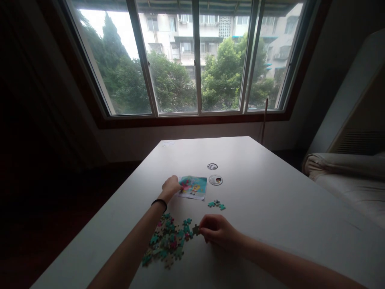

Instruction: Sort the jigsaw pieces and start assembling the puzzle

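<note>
My left hand (pixel 171 187) reaches forward across the white table (pixel 270 208), its fingers curled and pinching the left edge of a small colourful picture sheet (pixel 194 187). A black band circles that wrist. My right hand (pixel 217 231) is closed in a pinch on a single jigsaw piece (pixel 195 229), held just right of a loose heap of teal, pink and tan puzzle pieces (pixel 167 240). A few joined teal pieces (pixel 217 205) lie apart, between the sheet and my right hand.
Two round cable holes in the table, a far hole (pixel 212 166) and a near hole (pixel 215 180), lie past the sheet. A large window (pixel 192 60) fills the far wall, with trees and buildings outside. A pale cushioned seat (pixel 345 176) stands at right. The floor at left is dark.
</note>
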A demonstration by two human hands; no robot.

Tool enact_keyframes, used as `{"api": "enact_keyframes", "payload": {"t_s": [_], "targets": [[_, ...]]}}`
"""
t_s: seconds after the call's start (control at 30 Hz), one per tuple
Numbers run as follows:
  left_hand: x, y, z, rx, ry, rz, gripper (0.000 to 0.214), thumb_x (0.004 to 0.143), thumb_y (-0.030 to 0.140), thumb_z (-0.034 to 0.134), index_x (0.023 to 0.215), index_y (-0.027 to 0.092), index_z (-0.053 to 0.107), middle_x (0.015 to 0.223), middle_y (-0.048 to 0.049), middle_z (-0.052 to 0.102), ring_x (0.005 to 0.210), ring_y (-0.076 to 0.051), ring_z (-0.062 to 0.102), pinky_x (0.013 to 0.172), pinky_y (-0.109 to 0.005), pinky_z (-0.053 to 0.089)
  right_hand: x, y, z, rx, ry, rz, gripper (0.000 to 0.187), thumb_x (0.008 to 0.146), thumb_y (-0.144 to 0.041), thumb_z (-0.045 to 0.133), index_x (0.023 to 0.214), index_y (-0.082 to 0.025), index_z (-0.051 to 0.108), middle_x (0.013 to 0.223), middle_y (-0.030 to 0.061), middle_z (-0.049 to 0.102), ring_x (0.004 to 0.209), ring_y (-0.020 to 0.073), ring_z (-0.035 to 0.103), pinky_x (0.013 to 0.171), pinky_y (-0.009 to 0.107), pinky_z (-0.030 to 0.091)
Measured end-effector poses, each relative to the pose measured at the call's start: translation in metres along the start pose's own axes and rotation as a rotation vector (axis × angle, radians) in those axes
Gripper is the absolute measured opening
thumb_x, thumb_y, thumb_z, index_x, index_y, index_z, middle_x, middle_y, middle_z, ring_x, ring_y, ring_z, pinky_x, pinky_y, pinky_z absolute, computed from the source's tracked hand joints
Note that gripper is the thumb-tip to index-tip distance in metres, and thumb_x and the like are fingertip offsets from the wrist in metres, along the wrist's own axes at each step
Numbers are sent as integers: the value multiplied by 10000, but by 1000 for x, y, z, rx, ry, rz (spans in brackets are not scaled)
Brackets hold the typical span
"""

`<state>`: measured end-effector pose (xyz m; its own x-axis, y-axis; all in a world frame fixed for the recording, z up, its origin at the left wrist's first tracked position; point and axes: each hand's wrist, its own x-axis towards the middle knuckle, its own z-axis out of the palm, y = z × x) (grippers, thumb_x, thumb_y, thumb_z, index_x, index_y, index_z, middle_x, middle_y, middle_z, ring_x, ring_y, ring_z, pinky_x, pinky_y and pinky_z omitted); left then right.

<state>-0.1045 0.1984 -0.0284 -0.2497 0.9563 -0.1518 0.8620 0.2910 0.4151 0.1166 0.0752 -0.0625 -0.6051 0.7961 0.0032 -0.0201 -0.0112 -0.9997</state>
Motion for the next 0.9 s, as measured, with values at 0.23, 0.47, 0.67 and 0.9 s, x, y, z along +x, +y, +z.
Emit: {"api": "enact_keyframes", "payload": {"t_s": [0.23,0.47,0.67,0.9], "targets": [[-2,10,5,-353,-56,92,268,776,302,652,928,87,607,918,-70,639,848,-231,612,723,-352,505,-2,0,-4,-9,4,-31,243,684,-366,657,665,-139,573,539,-39,507,464,77,475,459,194,369],[-55,-19,10,-881,-35,265,567,617,579,648,913,96,650,846,-89,704,820,-265,644,714,-348,519,-3,-1,-9,-57,-2,-44,168,711,-292,624,673,-136,574,547,-35,510,469,76,469,460,185,364],[-75,-41,13,-1058,-64,231,491,608,501,700,899,107,671,826,-94,710,764,-254,652,695,-354,527,-4,1,-7,-63,-11,-47,141,725,-269,601,680,-141,561,553,-33,504,479,79,455,464,186,356],[-80,-43,21,-1200,-138,200,336,681,324,670,939,109,654,819,-77,712,733,-229,668,678,-319,536,-1,0,0,-62,-14,-28,197,700,-321,619,678,-142,538,552,-30,507,462,83,463,452,191,359]]}}
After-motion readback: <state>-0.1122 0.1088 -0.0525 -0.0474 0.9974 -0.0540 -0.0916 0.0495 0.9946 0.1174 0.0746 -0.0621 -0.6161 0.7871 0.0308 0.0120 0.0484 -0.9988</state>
